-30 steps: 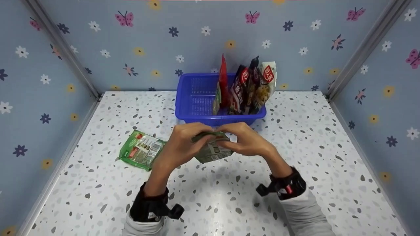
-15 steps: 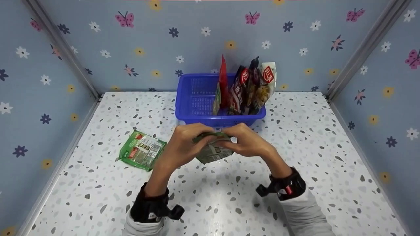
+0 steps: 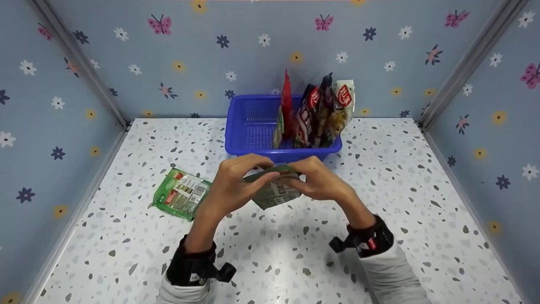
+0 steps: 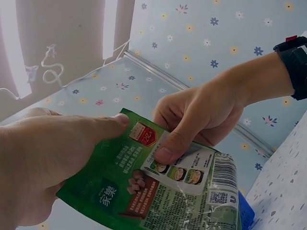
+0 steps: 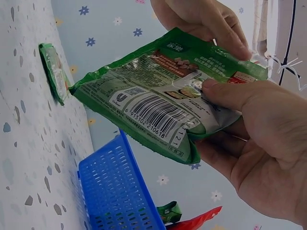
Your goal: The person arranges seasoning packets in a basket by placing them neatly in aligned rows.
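A green seasoning packet is held up between both hands, just in front of the blue basket in the head view. My left hand pinches its upper left part, the thumb lying along the printed face. At the other side my right hand grips the edge, thumb on the face and fingers behind. The right wrist view shows the packet's barcode and green border, its lower corner bent. To the left of the hands, a second green packet lies flat on the speckled table.
The blue plastic basket stands at the back against the flowered wall. Upright in its right part are a red packet, a small green packet, dark packets and a white-topped packet. Walls rise at both sides.
The held packet has turned slightly and more of its face shows. My left hand has shifted a little up and left, with its thumb now straighter across the packet.
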`<state>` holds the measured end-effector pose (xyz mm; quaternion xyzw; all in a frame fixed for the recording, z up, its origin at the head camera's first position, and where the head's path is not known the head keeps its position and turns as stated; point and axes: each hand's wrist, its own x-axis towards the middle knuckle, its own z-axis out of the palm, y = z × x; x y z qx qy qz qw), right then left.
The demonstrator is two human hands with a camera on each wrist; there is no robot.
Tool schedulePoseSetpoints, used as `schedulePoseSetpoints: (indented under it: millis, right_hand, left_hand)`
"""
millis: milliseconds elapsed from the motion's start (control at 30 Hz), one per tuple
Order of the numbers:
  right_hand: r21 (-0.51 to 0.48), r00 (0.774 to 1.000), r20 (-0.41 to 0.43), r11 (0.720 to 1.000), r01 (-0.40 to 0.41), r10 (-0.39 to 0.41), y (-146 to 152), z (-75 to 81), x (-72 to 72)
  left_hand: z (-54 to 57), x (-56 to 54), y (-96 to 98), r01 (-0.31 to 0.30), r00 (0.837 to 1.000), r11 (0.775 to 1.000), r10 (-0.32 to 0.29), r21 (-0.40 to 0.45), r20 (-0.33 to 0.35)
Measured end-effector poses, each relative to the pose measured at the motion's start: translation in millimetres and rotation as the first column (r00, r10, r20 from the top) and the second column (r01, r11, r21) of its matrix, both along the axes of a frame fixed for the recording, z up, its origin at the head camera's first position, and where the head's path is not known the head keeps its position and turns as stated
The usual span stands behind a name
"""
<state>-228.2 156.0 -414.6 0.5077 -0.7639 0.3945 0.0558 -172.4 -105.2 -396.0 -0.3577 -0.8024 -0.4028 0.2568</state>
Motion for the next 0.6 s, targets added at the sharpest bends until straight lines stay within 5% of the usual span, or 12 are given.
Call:
schedulePoseSetpoints:
  millis: [167,333,600]
  right_hand:
    - [-0.114,1.000,-0.001,0.993,0.021,-0.022,4.2,2.6,-1.8]
    - [-0.227,0.996,0.042,0.970,0.089,-0.082,9.5,7.9,-0.4]
    - [-0.377,0.983,0.095,0.908,0.183,-0.159,11.1,13.9,2.9]
  left_hand:
    - [-1.5,-4.5,-1.3,-0.012,1.000,0.995,0.012,0.102,-0.002]
    - [-6.6,-9.7,-1.2,0.007,0.993,0.973,-0.033,0.229,0.111]
    - [-19.7,-14.7,8.9,0.019,0.943,0.934,-0.135,0.357,0.304]
